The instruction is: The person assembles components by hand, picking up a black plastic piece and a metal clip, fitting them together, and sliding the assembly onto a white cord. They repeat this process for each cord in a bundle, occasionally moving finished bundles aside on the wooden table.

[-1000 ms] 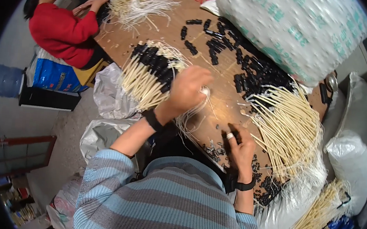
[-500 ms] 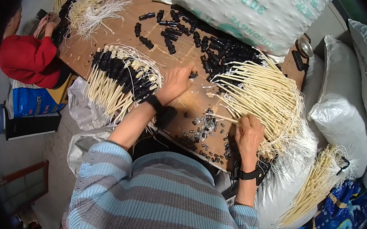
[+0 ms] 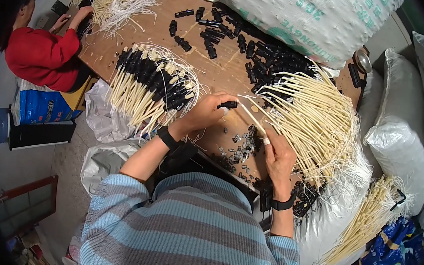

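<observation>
My left hand (image 3: 202, 113) is closed around a short black plastic fitting (image 3: 228, 104), whose end sticks out past the fingertips. In my right hand (image 3: 279, 156), thumb and fingers pinch a thin cream tube (image 3: 252, 115) that slants up toward the fitting; its white tip is close to it, and I cannot tell whether they touch. Right of this lies a big heap of cream tubes with white wire ends (image 3: 318, 126). A row of tubes with black fittings on them (image 3: 150, 84) lies left of my left hand. Small clear and dark parts (image 3: 243, 144) are scattered below, between my hands.
Loose black fittings (image 3: 261, 53) are piled on the brown table (image 3: 156, 24) beneath a large white sack (image 3: 302, 19). A person in a red top (image 3: 42, 59) works at the far left. More silvery sacks (image 3: 403, 106) stand to the right, beside a tied tube bundle (image 3: 368, 219).
My right hand has drawn a cream tube from the heap and raised its end toward the fitting. My left hand has turned, bringing the black fitting into plain sight. The view has shifted slightly.
</observation>
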Demonstrator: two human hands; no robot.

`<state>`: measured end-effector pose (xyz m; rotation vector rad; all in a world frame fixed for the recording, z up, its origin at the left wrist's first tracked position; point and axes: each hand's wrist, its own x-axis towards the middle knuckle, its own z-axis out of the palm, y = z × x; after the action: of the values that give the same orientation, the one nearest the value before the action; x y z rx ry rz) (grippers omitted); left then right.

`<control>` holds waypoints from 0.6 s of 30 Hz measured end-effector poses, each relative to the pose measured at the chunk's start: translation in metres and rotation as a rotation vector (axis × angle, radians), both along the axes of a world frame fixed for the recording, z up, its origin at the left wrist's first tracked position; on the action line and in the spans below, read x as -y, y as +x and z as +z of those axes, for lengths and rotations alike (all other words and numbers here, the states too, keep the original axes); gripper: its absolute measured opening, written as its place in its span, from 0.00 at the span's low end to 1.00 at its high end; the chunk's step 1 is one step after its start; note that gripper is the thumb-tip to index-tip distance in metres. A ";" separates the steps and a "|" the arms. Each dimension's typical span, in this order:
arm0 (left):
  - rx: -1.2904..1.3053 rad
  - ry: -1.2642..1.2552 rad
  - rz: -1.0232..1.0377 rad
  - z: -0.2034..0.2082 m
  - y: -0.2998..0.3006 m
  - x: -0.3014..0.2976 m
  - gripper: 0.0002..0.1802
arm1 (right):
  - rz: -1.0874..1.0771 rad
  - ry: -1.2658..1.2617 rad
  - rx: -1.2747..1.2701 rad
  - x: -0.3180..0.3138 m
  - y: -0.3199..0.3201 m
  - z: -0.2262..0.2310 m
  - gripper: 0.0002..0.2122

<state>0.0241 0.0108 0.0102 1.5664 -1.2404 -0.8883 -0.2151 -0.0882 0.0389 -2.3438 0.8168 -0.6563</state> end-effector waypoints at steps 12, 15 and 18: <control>0.523 -0.267 -0.041 0.003 -0.014 -0.003 0.16 | 0.032 -0.124 -0.078 -0.009 -0.004 -0.008 0.10; 0.484 -0.251 -0.032 0.007 -0.008 0.004 0.15 | -0.011 -0.117 0.014 -0.016 -0.002 -0.005 0.09; 0.375 -0.286 -0.044 0.001 -0.016 0.003 0.15 | -0.012 -0.155 -0.011 -0.020 -0.001 -0.004 0.08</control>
<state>0.0077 0.0082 0.0108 1.5166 -1.5934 -0.4258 -0.2160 -0.0683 0.0347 -2.4848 0.8116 -0.7367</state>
